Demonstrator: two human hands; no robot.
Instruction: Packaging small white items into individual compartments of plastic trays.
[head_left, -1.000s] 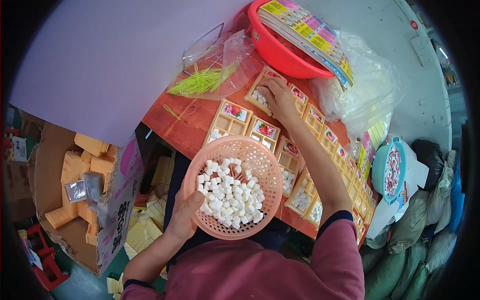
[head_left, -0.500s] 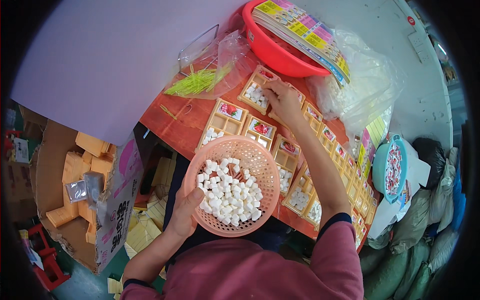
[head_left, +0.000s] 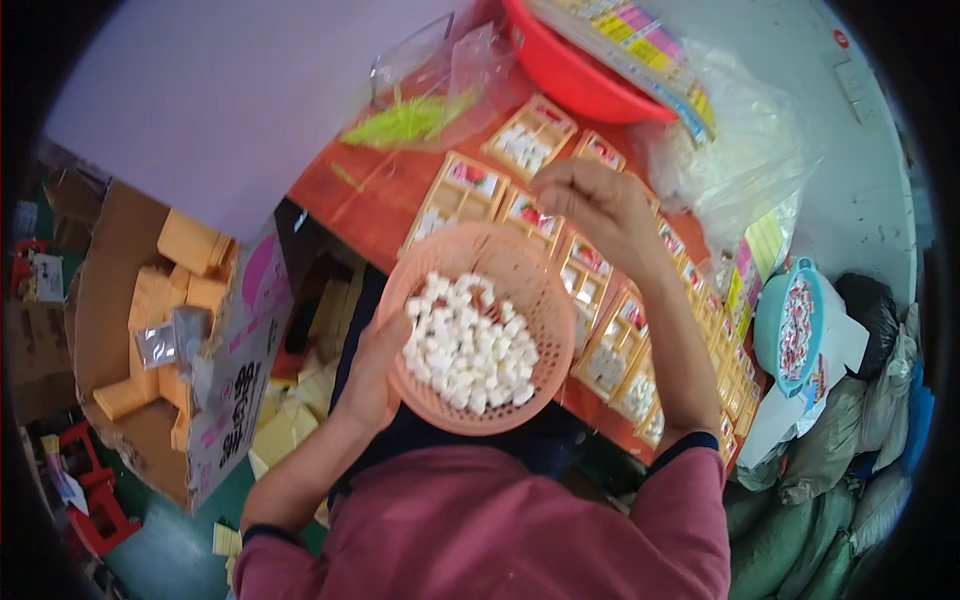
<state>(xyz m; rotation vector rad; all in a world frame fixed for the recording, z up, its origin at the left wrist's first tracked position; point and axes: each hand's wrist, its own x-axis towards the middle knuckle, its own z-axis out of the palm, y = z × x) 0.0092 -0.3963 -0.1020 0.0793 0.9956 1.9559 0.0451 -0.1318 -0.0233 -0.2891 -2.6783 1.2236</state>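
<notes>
Left hand (head_left: 376, 372) grips pink basket (head_left: 548, 300); right hand (head_left: 603, 208) hovers over trays (head_left: 468, 209).

White pieces (head_left: 470, 350) are surrounded by a peach basket (head_left: 548, 310) patterned with small holes. At one o'clock a red basin (head_left: 570, 75) is seen; at ten, a lavender panel (head_left: 220, 120); at eleven, blurred strips (head_left: 405, 122), apparently lime-green. At three a turquoise tub (head_left: 768, 335), at six a maroon shirt (head_left: 530, 520), are shown.
</notes>
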